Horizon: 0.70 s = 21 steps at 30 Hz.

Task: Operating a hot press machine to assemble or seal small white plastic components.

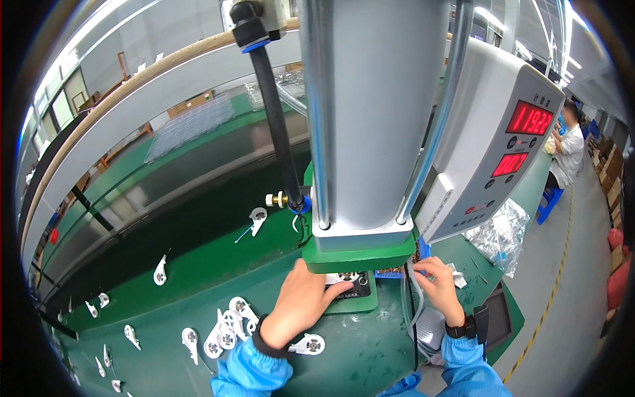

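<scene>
My left hand (299,296) reaches under the pneumatic press (374,132) and grips a white plastic part (338,277) on the black fixture (360,287). Its thumb lies across the part, and its other fingers are mostly hidden behind the hand. My right hand (436,284) is right of the press, fingertips pinched together at a blue bin (390,273) of small copper-coloured pieces. Grey tubes (413,298) pass in front of those fingertips, so anything in them cannot be made out. Close to my left wrist lies a loose white part (308,344) with a round head and narrow tail.
More white parts (228,329) lie grouped left of my left hand; others are scattered on the green conveyor belt (218,264). A white counter box (493,145) with red digits overhangs the right side. Behind my right hand are a clear plastic bag (503,231) and a seated person (567,149).
</scene>
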Tool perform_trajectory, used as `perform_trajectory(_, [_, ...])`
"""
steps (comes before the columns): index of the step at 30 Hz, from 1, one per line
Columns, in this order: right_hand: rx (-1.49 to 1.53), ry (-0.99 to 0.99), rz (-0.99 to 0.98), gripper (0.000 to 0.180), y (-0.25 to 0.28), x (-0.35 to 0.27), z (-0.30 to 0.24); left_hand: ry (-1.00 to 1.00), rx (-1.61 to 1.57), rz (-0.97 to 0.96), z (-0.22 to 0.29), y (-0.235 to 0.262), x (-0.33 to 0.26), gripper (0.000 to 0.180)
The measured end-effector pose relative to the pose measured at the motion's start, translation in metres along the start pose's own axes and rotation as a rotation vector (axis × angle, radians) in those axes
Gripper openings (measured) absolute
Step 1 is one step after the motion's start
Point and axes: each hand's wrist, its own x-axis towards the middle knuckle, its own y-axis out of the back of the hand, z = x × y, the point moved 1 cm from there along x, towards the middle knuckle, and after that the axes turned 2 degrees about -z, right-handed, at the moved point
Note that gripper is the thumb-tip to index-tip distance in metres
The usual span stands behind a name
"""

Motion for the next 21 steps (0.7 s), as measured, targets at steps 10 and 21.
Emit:
perform_trajectory(10, [-0.185, 0.069, 0.291, 0.014, -0.022, -0.021, 0.014, 0.343, 0.257, -0.241, -0.006, -0.007, -0.122, 0.050])
perform_trajectory(21, [-0.084, 0.020, 0.287, 0.018, -0.021, -0.019, 0.009, 0.512, -0.116, -0.300, -0.011, -0.011, -0.115, 0.021])
